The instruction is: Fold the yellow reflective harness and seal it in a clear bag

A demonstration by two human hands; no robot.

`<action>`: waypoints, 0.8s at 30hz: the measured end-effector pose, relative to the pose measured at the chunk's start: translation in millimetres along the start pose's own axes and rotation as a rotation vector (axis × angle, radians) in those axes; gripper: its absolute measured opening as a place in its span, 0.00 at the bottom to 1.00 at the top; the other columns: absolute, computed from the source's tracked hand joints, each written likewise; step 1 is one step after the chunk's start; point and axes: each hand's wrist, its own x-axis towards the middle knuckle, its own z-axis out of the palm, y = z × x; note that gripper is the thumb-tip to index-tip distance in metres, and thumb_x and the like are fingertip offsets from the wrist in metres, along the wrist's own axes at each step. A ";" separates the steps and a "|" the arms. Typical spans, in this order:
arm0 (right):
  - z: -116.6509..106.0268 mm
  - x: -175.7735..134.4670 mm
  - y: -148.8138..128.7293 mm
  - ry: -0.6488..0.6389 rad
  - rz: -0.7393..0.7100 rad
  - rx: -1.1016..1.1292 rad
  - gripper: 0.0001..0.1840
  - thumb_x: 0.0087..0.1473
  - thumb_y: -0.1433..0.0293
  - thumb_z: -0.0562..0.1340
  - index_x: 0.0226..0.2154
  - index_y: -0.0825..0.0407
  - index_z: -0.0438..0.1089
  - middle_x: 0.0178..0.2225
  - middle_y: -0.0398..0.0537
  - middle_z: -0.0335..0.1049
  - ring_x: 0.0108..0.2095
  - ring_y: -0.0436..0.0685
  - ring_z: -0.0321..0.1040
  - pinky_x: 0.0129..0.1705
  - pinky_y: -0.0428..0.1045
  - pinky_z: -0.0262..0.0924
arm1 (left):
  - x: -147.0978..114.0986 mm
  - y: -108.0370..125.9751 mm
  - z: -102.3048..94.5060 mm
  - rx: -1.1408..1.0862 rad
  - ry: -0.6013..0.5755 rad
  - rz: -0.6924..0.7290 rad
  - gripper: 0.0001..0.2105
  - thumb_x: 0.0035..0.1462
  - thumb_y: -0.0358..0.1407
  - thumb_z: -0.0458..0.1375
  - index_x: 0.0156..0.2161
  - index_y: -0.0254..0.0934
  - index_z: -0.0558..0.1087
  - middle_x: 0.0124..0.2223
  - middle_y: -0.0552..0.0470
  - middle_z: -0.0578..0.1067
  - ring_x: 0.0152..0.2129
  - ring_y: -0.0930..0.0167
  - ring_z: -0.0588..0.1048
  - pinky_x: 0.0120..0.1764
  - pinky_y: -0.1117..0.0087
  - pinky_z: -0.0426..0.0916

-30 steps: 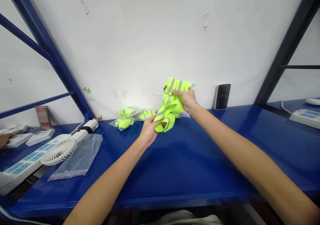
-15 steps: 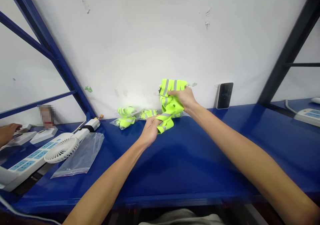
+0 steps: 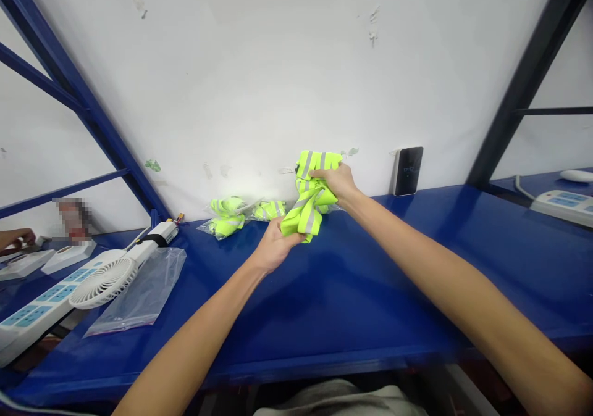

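Both my hands hold one bundle of neon-yellow reflective straps (image 3: 309,203) with grey stripes, lifted just above the blue shelf (image 3: 352,292) near the back wall. My left hand (image 3: 273,246) grips the lower end of the bundle. My right hand (image 3: 338,181) clasps its upper part, where a folded end sticks up. Behind my left hand lie two clear bags of the same yellow straps (image 3: 227,215) against the wall.
An empty clear plastic bag (image 3: 139,295) lies at the left beside a small white fan (image 3: 104,280) and a white power strip (image 3: 32,311). A black phone (image 3: 407,170) leans on the wall. Another person's hand (image 3: 13,238) shows at far left. A second power strip (image 3: 563,205) lies far right.
My left hand has gathered the loose lower loops into a tighter bunch. The bundle has shifted slightly left and down. The other person's hand has drawn back at the far left.
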 end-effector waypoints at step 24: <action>16.1 -23.4 -26.5 -0.334 -0.167 0.172 0.23 0.33 0.72 0.73 0.37 0.53 0.70 0.43 0.54 0.77 0.43 0.65 0.75 0.44 0.57 0.72 | -0.5 -14.1 -11.9 0.269 0.339 0.274 0.22 0.55 0.43 0.63 0.52 0.39 0.68 0.43 0.47 0.73 0.46 0.65 0.72 0.50 0.66 0.66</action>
